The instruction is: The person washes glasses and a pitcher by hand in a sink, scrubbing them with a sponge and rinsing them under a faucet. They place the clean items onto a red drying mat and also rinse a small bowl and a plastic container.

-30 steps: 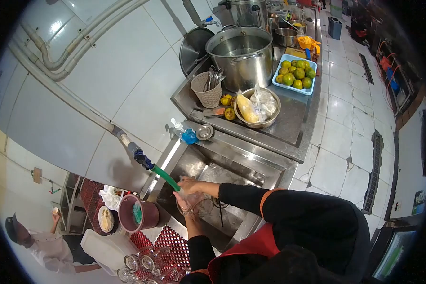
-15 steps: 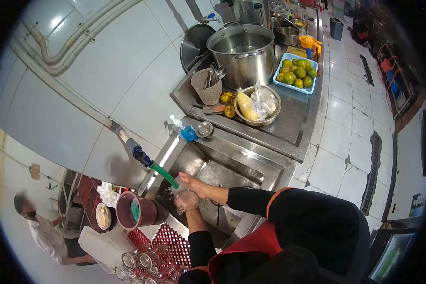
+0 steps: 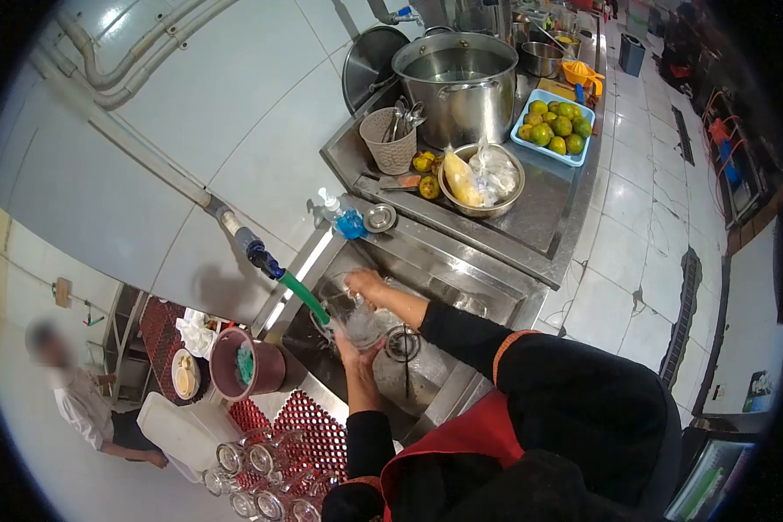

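Note:
Under the green hose (image 3: pixel 303 296), my left hand (image 3: pixel 357 352) grips a clear glass (image 3: pixel 367 325), its fingers wrapped around the lower side while water runs over it. My right hand (image 3: pixel 367 284) is just above the glass, over the sink (image 3: pixel 439 383), with its fingers loosely bent and apart. Splashing water blurs the outline of the glass. Several clear glass mugs (image 3: pixel 265 457) stand upside down on a red perforated mat (image 3: pixel 309 426) beside the sink.
A soap bottle (image 3: pixel 348 222) and metal lid (image 3: pixel 379 217) sit on the sink's back edge. Beyond are a bowl with plastic bags (image 3: pixel 483 178), a large pot (image 3: pixel 457 96) and a tray of green citrus (image 3: pixel 554 128). A brown bucket (image 3: pixel 248 364) stands left; a person (image 3: pixel 83 404) is beyond.
My right hand has lifted off the glass and moved up and right. My left hand has turned the glass and shifted slightly right and up under the hose.

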A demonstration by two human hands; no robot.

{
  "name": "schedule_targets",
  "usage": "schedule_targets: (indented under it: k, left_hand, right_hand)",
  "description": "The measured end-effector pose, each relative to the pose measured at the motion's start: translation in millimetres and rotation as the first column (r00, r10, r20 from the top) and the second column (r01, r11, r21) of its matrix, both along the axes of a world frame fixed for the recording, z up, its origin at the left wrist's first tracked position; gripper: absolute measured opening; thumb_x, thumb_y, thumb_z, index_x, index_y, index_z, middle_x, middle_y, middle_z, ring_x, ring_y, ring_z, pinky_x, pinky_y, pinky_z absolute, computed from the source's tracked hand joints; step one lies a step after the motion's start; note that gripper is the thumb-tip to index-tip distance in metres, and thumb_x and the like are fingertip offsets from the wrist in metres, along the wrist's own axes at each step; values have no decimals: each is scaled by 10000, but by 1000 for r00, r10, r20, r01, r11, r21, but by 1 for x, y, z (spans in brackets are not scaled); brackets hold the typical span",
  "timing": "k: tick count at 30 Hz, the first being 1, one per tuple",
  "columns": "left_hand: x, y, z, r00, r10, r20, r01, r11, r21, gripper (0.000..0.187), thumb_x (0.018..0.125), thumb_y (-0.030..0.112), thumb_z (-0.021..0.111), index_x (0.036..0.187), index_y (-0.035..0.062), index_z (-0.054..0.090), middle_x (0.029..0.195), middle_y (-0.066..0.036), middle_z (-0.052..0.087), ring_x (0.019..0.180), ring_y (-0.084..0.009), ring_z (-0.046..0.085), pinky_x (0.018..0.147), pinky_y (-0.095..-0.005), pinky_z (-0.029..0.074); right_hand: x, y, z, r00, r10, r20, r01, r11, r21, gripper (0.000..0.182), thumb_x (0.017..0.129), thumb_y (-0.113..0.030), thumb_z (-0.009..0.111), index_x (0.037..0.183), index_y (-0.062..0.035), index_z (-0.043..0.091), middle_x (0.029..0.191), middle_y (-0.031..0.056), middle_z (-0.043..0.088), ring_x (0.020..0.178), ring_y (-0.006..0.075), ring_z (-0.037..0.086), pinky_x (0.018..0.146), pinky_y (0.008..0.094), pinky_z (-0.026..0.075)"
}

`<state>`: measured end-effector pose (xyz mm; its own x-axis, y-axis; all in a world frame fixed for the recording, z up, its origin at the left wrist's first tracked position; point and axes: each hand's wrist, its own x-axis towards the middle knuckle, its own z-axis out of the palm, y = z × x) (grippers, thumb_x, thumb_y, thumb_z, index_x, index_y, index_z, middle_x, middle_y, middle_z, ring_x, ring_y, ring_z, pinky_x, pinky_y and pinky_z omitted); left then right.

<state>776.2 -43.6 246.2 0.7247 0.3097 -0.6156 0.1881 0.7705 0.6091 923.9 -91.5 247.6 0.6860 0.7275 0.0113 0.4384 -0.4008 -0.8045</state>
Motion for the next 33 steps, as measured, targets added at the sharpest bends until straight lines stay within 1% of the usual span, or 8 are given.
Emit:
schedule_targets:
  k: [3,4,9,13,17,24,31,33]
  left_hand:
    - [2,-12,9,994,103,-30,-102,993,52,663,734,629,338,1201,162,397,1148,-63,465,986,-340,454,750,-557,347]
    - [0,-10,1,989,44,138,-42,999,-22,644,739,619,338,1192,166,403,1155,-68,460,980,-334,462,734,-545,365]
    - [-17,-3,-6,940,253,228,-242,967,-78,609,754,599,311,1099,121,468,1074,-89,521,904,-289,515,663,-475,427]
    - [-29,30,-37,910,130,394,-135,991,-15,566,800,583,325,1102,123,456,1065,-66,534,895,-252,521,629,-447,429]
    - [-41,15,-9,918,297,263,-301,953,-26,627,761,631,349,1119,127,455,1000,-98,559,818,-283,555,682,-465,419]
    - [-59,1,17,975,201,94,-218,943,250,585,749,612,420,1127,165,447,1102,-55,500,984,-281,468,701,-538,356]
    - [-76,24,26,980,161,120,-166,986,31,504,745,516,521,1084,146,475,1001,-50,537,856,-243,517,582,-449,398]
    - [-82,24,38,932,361,-7,-339,882,328,438,739,402,592,1055,116,488,957,-49,545,798,-218,535,593,-381,421]
  right_hand:
    - [-11,1,13,861,-179,-476,254,962,98,326,733,-305,419,826,-53,604,925,165,584,898,335,529,799,384,404]
    - [-20,-2,16,980,-145,-133,167,971,172,397,766,-378,421,967,-64,555,1047,165,534,979,316,490,840,375,381]
    - [-55,-10,52,892,232,-387,-108,942,317,499,843,-455,376,1114,-42,447,1140,153,462,1088,281,411,900,330,315]
    - [-52,-15,57,538,242,-807,56,945,321,606,800,-572,366,1243,-161,321,1170,87,405,947,234,410,708,386,369]
    - [-58,-20,68,532,319,-784,-27,932,360,463,831,-333,434,1255,-187,318,1200,10,395,975,188,410,663,414,395]
    - [-51,-38,44,330,247,-911,141,942,306,389,890,-332,343,1203,-106,390,974,78,551,857,224,535,695,416,440]
    - [-62,-50,46,280,447,-850,20,882,470,401,897,-334,321,1211,-89,367,1072,134,510,964,258,519,738,427,448]
    - [-65,-48,39,238,491,-838,52,855,515,392,902,-294,313,1214,-59,349,1118,149,484,1005,294,508,778,416,454]
